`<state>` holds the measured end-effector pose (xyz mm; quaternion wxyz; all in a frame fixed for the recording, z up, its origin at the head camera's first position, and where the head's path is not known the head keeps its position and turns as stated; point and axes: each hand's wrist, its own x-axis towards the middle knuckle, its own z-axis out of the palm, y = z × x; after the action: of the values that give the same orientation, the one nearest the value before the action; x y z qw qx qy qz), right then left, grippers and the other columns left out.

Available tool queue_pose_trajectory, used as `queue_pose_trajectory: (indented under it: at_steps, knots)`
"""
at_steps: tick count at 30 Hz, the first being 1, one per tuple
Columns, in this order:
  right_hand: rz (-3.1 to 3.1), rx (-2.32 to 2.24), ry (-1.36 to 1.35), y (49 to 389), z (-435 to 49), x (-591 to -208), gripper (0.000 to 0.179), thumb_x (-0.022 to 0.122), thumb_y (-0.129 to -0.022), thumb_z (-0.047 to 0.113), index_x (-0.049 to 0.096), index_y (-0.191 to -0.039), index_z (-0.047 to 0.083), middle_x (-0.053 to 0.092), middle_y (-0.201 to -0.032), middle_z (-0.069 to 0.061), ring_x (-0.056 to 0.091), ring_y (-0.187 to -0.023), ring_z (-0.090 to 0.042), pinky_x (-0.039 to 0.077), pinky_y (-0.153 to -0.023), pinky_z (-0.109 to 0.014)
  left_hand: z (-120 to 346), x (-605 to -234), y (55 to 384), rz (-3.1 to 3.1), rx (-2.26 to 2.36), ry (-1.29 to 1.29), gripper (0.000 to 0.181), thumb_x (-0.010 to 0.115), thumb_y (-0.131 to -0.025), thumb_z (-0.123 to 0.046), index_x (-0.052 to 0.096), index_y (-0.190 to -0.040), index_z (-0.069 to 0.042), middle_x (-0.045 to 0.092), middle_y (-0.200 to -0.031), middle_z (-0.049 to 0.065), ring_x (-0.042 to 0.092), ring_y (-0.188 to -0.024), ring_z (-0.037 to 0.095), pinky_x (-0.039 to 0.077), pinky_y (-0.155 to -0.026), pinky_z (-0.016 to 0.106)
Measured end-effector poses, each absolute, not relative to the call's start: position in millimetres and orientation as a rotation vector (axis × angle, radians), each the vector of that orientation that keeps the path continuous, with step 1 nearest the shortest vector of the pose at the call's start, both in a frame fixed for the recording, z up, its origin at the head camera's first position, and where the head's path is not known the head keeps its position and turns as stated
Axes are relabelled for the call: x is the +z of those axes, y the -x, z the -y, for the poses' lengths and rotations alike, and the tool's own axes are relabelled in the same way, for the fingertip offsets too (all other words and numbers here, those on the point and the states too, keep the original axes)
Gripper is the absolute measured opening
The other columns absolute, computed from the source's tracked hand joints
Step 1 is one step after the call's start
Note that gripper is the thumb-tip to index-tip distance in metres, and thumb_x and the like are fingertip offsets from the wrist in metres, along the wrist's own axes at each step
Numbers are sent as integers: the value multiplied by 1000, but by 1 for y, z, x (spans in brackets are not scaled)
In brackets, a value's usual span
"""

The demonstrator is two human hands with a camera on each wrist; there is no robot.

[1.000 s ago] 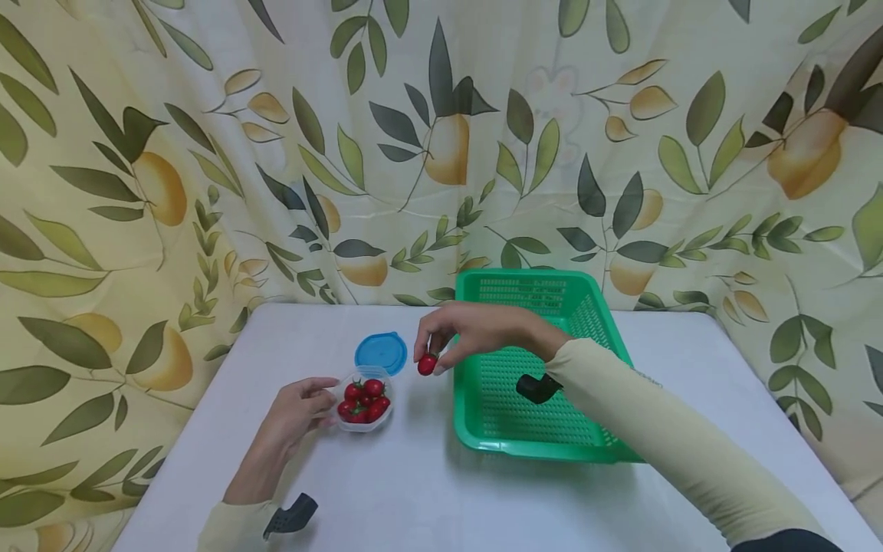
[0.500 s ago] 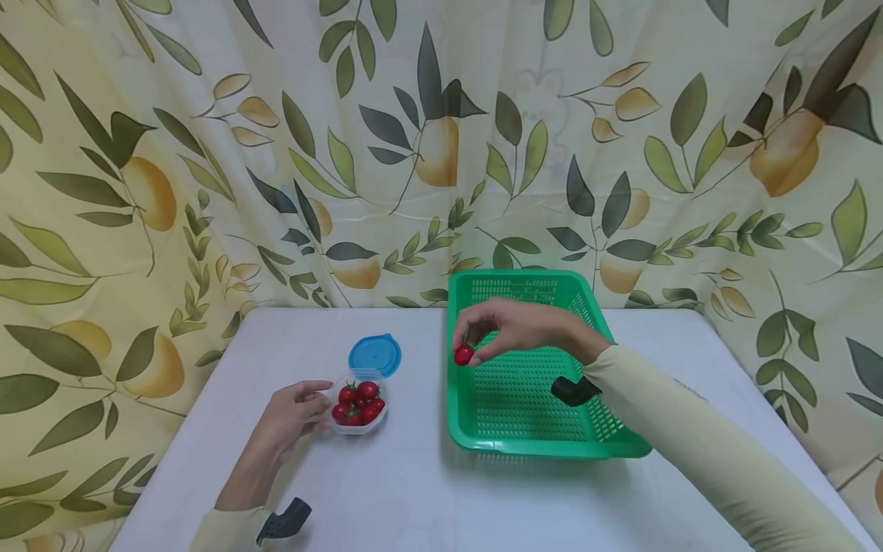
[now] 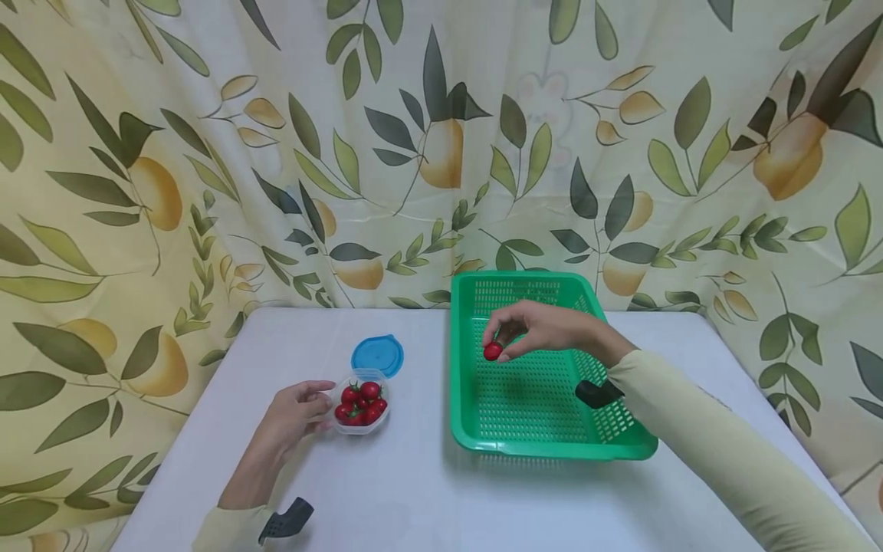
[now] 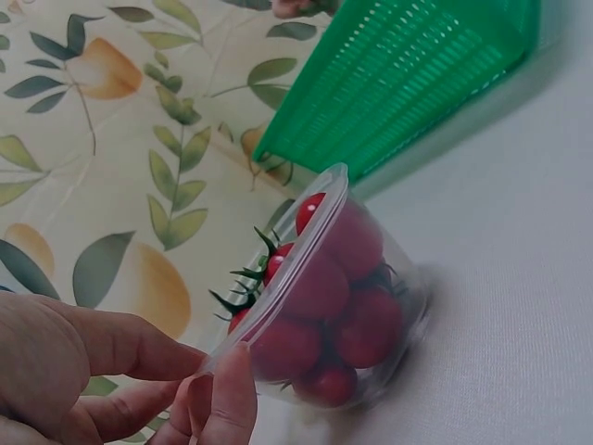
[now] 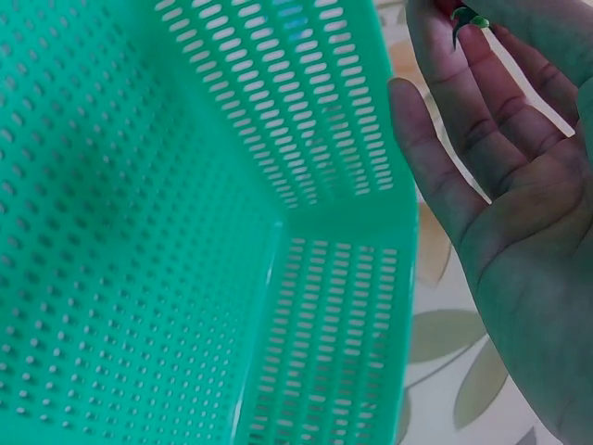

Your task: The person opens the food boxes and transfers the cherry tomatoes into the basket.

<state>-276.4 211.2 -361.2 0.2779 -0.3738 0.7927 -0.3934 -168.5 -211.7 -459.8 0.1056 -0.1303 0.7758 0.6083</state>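
My right hand (image 3: 541,330) pinches a red cherry tomato (image 3: 493,352) in its fingertips, above the left part of a green plastic basket (image 3: 552,451). Of that tomato, the right wrist view shows mainly the green stem (image 5: 471,18) at its top edge. My left hand (image 3: 293,414) pinches the rim of a clear plastic tub (image 4: 408,306) between thumb and fingers. Several red tomatoes (image 4: 369,326) with green stems fill the tub, which stands on the table left of the basket.
A round blue lid (image 3: 377,356) lies on the white table (image 3: 414,491) just behind the tub. Behind the table hangs a curtain (image 3: 386,153) printed with leaves and fruit. The basket has slotted side walls.
My right hand has carried the tomato rightward, from between the tub and the basket to over the basket's inside. My left hand keeps its place at the tub.
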Motion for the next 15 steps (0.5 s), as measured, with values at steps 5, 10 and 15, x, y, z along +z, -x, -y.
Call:
queue_pose_trajectory:
  at_steps: [5,10,15]
  knots:
    - [-2132,-1077,977,280,-220,-368,26,77,-90,11,70,-114,11,66,-114,-10,69,-101,-28,58,-91,-36,212,-461,169,-2276,1798,375,38,58,-99,-3,59,-136,0,59,-105,13,62,-90,22,60,-74,26]
    - [-2167,-1075,926,284,-227,-371,25,78,-90,13,70,-114,12,67,-114,-11,68,-101,-29,58,-89,-35,212,-462,170,-2286,1797,376,37,59,-99,-4,59,-136,-1,59,-105,12,61,-91,22,60,-75,26]
    - [-2174,-1082,903,289,-236,-375,26,78,-89,11,69,-114,11,66,-114,-11,69,-99,-29,58,-88,-34,212,-462,170,-2289,1800,382,37,59,-99,-3,60,-135,0,59,-104,12,62,-89,22,61,-74,26]
